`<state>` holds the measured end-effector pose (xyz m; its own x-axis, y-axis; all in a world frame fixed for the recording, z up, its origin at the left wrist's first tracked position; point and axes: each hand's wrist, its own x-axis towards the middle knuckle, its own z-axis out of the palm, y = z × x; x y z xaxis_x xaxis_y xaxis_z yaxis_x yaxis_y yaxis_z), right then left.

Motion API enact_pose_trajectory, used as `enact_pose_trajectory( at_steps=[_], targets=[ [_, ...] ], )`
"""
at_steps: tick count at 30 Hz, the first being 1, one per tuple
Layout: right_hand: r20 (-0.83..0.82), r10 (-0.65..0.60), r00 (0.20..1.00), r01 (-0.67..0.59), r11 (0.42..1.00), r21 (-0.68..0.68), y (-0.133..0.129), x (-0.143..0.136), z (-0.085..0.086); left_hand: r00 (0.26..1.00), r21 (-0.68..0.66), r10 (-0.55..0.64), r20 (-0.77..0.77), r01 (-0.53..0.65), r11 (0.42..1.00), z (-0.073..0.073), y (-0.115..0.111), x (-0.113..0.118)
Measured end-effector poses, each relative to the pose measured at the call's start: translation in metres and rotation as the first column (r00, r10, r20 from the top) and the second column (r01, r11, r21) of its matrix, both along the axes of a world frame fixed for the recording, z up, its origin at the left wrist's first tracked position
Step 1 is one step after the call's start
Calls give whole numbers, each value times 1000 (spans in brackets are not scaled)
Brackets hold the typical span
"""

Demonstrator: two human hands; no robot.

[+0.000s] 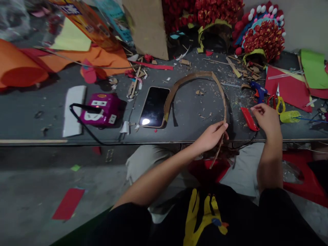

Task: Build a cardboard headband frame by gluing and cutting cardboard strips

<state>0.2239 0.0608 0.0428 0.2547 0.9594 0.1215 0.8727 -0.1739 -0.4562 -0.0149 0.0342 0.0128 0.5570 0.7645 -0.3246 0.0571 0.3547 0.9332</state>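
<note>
A long strip of brown cardboard [194,76] curves in a loop over the grey table. My left hand [214,135] pinches it close to its right end, which sticks out past the table's front edge. The strip's other end touches a dark-screened smartphone [154,106]. Above the table at the right, my right hand [268,119] has its fingers curled together; whatever is between them, if anything, is hidden. Just left of that hand lies a red utility knife [249,118]. Behind it are a blue glue gun [258,90] and yellow-and-red-handled scissors [280,104].
On the left, a purple power socket block [102,108] with a black cable stands beside a white slab [74,111]. Cardboard scraps litter the table's back. Red decorated headpieces [263,37] stand behind them. Red paper [287,89] and a yellow-green object [289,117] lie right.
</note>
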Motion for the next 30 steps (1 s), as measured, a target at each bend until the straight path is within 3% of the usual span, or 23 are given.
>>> enact_pose_trajectory(
  at_steps=[7, 12, 17, 22, 27, 30],
  targets=[
    [4, -140, 990, 140, 989, 49, 8, 23, -8, 998, -54, 54, -42, -56, 997, -3, 12, 1],
    [55, -204, 977, 202, 979, 36, 15, 30, -12, 995, 90, 1, -99, 8, 996, -3, 8, -3],
    [85, -163, 983, 164, 986, -5, 13, 27, -24, 976, 266, 13, -219, 47, 963, -7, 10, -7],
    [132, -150, 980, 150, 989, 10, 20, 24, -30, 974, 251, 34, -222, 23, 968, -9, 13, -7],
    [218, -319, 922, 315, 947, 55, 47, 56, -23, 962, 226, 47, -270, 16, 974, -6, 17, -9],
    [209, -330, 921, 326, 944, 53, 63, 78, -23, 941, 286, 61, -332, 39, 957, -4, 21, -12]
  ],
)
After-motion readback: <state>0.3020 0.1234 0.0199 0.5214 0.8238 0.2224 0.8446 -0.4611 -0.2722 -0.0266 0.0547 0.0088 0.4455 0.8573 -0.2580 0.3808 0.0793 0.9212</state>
